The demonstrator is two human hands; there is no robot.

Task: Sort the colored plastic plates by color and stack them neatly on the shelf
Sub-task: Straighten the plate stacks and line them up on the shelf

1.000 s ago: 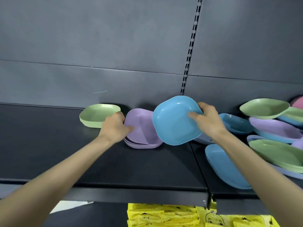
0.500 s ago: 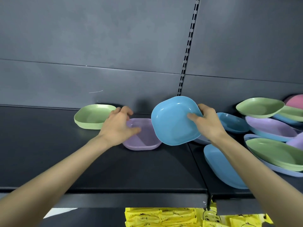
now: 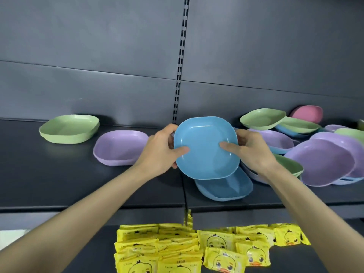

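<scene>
I hold a blue plate tilted toward me above the dark shelf. My left hand grips its left rim, thumb on the inside. My right hand grips the right rim the same way. Left of it a purple stack lies flat, and a green stack sits further left. Another blue plate lies under the held one. To the right is a mixed heap: purple plates, green plates, a pink plate.
A slotted upright splits the grey back panel behind the shelf. Below the shelf's front edge lie several yellow packets printed with a duck.
My left hand left the purple stack and took the blue plate's left rim. The plate came down and toward me, now held in both hands. My view shifted right.
</scene>
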